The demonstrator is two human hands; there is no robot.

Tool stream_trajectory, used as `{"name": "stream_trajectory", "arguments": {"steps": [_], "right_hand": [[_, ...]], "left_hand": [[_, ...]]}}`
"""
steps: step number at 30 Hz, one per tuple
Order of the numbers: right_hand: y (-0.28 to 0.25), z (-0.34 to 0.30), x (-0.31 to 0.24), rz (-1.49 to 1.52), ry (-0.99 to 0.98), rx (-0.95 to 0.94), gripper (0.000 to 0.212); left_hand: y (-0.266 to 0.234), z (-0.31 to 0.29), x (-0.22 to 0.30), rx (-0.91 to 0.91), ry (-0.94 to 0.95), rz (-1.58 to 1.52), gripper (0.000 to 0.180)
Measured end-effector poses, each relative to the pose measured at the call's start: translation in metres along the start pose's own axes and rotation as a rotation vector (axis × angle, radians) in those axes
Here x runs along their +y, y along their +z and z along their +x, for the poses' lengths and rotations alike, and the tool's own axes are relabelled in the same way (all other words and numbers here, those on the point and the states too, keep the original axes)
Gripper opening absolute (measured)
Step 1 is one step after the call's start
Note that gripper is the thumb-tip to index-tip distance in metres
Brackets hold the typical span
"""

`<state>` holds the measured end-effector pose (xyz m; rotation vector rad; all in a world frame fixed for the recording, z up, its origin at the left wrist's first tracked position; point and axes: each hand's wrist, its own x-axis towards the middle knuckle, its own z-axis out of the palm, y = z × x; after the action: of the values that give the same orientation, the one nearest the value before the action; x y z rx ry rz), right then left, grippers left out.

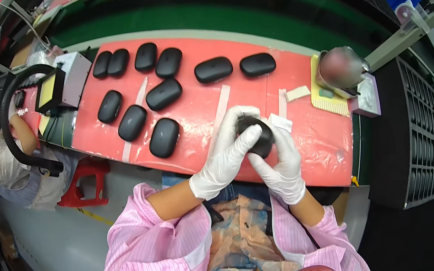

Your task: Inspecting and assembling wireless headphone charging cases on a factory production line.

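While both gloved hands close around one black oval case (257, 135), the left hand (226, 154) wraps over its top and the right hand (283, 164) cups it from below; more black cases (164, 138) lie on the red mat (322, 140) beyond the left hand

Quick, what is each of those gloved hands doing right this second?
Left hand: closed around the black oval case, gripping it from the left and above.
Right hand: closed on the same case, supporting it from the right and below.
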<state>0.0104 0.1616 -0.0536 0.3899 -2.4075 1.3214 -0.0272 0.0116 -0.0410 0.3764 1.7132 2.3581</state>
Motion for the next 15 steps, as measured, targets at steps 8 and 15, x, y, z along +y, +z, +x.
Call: {"name": "stream_trajectory", "arguments": {"steps": [8, 15], "right_hand": [[-0.084, -0.011, 0.067, 0.223, 0.326, 0.493, 0.058], [-0.108, -0.051, 0.125, -0.101, 0.501, 0.352, 0.042]], "left_hand": [[0.011, 0.014, 0.184, 0.275, 0.737, 0.476, 0.118], [-0.007, 0.023, 0.216, 0.261, 1.012, 0.552, 0.112]]}}
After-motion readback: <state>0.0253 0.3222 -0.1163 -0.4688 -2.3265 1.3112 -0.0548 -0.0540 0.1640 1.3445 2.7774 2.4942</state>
